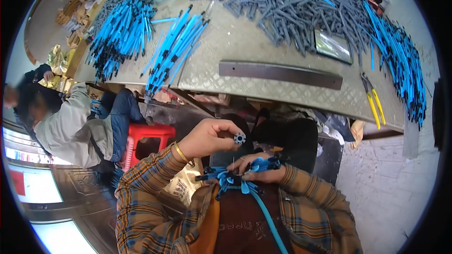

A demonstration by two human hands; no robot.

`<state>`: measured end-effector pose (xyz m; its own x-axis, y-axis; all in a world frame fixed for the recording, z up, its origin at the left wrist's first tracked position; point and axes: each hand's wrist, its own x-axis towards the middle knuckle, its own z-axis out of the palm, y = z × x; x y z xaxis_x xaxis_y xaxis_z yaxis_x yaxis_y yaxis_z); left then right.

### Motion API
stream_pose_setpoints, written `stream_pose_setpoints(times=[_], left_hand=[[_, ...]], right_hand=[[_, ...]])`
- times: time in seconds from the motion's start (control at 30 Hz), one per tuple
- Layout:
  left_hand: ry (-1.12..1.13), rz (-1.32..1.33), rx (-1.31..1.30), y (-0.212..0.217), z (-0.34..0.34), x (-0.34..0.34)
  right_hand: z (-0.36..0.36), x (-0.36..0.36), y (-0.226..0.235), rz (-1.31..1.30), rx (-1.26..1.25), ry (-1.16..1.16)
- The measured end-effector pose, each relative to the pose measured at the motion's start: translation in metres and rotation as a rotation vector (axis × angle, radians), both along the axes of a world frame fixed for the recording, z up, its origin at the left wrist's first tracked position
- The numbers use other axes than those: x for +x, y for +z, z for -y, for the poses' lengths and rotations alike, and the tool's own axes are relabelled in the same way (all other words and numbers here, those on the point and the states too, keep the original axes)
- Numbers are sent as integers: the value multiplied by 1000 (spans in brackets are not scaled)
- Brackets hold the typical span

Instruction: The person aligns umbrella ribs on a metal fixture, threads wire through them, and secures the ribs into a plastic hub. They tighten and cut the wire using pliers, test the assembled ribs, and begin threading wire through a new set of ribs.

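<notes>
Between the thumb and forefinger of my left hand (207, 136) is a small grey notched ring (240, 138) with a dark hole in its middle. Just to the right and lower, my right hand (261, 170) is closed around a cluster of blue strips with black tips (221, 173), which fan out in front of my chest. A thin wire-like line stands up from the middle of the cluster. From its underside a long blue strip (268, 218) hangs toward my lap. The ring and the cluster are apart.
Ahead is a metal-topped table (207, 66) bearing a heap of grey tubular parts (287, 4), bundles of blue black-tipped rods (172, 51), a flat metal bar (280, 74) and yellow-handled pliers (373, 99). A red stool (150, 134) and a seated person (70, 127) are at left.
</notes>
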<state>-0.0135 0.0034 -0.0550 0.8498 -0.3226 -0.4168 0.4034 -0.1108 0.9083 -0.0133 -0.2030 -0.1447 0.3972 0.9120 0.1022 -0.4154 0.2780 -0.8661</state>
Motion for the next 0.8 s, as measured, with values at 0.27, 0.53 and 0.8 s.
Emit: stream_pose_setpoints(times=[0.27,0.53,0.8], left_hand=[[-192,119,-128,0,3,-33],[-97,3,-210,2,1,-66],[-273,363,-98,-8,-7,-77]], right_hand=[[5,-10,11,258,-161,-34],[-2,-35,7,597,-67,-213],[2,-45,15,708,-123,-215]])
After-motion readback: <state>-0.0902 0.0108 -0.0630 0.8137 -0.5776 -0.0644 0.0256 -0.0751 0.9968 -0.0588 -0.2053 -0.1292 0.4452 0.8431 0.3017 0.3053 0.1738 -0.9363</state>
